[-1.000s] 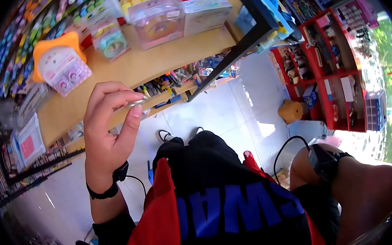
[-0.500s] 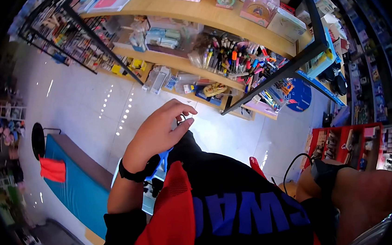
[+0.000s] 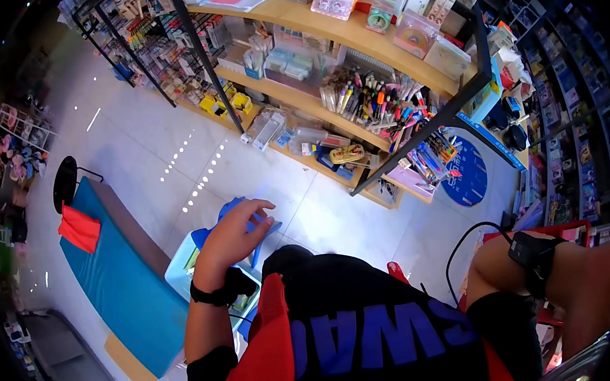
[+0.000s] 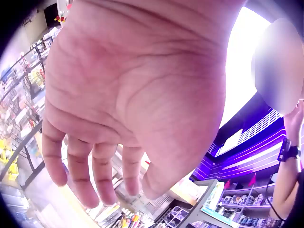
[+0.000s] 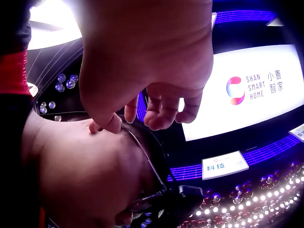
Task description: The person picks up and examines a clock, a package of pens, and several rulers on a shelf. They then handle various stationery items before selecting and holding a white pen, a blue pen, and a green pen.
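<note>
My left hand point(image 3: 234, 239) is held out in front of the body over the floor, low and left of the shop shelf point(image 3: 349, 30). Its fingers are loosely bent and nothing is in them; the left wrist view shows the bare palm and fingers point(image 4: 85, 178). Raised to the side of the head, my right hand point(image 5: 147, 61) is out of the head view, where only the bent arm point(image 3: 581, 275) shows. In the right wrist view its fingers are slightly bent, the thumb right at the ear, close to the glasses point(image 5: 148, 159).
Pens and markers point(image 3: 377, 101) crowd the middle shelf. A teal bench point(image 3: 120, 272) with a red cloth point(image 3: 80, 228) stands at the left, beside a pale blue bin point(image 3: 179, 265). Red shelving point(image 3: 573, 232) is at the right, and a blue round floor sticker point(image 3: 467, 176) lies near the shelf's corner.
The view has swung back and left from the shelf, bringing the bench and more floor in. My left hand has dropped lower, away from the shelf top. The right arm stays raised.
</note>
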